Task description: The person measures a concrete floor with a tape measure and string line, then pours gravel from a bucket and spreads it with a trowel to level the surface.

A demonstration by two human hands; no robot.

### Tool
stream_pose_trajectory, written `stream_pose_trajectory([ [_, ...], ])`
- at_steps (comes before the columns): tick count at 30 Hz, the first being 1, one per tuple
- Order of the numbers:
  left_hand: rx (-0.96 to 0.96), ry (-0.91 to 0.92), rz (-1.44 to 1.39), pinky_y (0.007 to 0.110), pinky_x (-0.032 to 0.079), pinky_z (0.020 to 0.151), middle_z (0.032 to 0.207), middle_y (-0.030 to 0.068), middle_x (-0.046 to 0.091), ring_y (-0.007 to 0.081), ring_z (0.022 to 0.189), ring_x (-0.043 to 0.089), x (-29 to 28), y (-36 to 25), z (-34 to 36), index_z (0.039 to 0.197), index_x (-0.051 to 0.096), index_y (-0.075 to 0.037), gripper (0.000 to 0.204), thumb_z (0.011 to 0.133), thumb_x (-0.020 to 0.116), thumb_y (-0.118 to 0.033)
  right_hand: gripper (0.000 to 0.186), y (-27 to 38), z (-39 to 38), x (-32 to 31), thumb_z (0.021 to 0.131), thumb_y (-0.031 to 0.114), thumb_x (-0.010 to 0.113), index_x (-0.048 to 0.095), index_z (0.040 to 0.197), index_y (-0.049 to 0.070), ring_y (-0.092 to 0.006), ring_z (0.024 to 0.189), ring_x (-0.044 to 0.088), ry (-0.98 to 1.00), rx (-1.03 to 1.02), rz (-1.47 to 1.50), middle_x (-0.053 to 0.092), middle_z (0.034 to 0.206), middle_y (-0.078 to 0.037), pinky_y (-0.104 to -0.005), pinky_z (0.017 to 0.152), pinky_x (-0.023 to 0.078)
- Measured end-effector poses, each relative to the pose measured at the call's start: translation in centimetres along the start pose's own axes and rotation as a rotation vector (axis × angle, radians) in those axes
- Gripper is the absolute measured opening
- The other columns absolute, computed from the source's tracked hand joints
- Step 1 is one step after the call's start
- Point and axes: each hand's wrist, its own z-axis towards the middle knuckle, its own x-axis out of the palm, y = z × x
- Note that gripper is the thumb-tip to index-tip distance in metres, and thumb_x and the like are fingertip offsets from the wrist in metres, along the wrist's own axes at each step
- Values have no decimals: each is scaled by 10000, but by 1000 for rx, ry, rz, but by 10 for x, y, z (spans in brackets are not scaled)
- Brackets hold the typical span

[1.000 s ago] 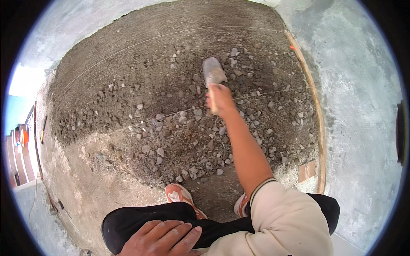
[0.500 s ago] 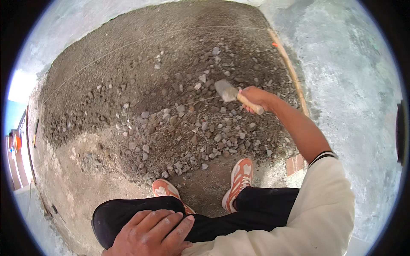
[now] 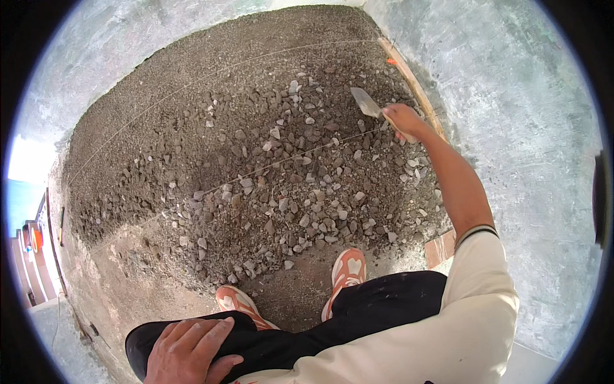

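Observation:
My right hand (image 3: 404, 120) is wrapped round the wooden handle of a trowel (image 3: 366, 102). Its grey metal blade points to the upper left, over the far right part of a bed of grey gravel and broken stones (image 3: 307, 211); whether it touches them I cannot tell. A thin string (image 3: 281, 163) runs across the stones and passes close to my right hand. Down at the lower left, my left hand (image 3: 190, 351) lies on my dark-trousered knee with its fingers stretched out and nothing in it.
A wooden strip (image 3: 412, 80) lies along the right wall (image 3: 511, 141). Another string (image 3: 236, 64) crosses the finer gravel farther off. Beside my right elbow is a reddish-brown block (image 3: 440, 249). My orange and white shoes (image 3: 349, 270) stand at the near edge of the stones.
My right hand has moved the trowel farther away and a little to the right, and the blade has turned. My left hand stays on the knee. The whole view has shifted slightly.

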Motion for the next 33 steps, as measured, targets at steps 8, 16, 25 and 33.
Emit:
stream_pose_trajectory([
  [8,-48,-19,-31,489,503,979,1246,206,682,411,1139,638,-8,-10,4,1358,613,-5,507,899,737,-181,453,34,-26,18,1048,410,516,688,1042,-9,-353,704,734,460,-384,-1075,737,824,-190,-446,665,609],
  [16,-72,40,58,467,530,945,1186,201,703,387,1096,674,0,-4,4,1330,622,17,559,879,768,-279,682,0,-139,30,1015,708,434,640,1326,136,-294,975,724,-14,-374,-338,735,1059,-155,-456,942,564],
  [25,-89,34,-16,497,517,971,1269,244,670,440,1150,635,-1,-8,14,1399,604,-33,510,938,727,-212,442,-86,-170,140,1062,353,543,496,1471,190,-460,855,692,-405,-116,-500,629,1050,-224,-570,740,573],
  [33,-139,48,8,491,519,991,1293,235,664,436,1174,632,1,-15,29,1421,589,-50,520,940,729,-191,397,-123,-91,76,1064,344,527,531,1415,159,-481,868,694,-498,-73,-538,647,1049,-233,-589,776,573],
])
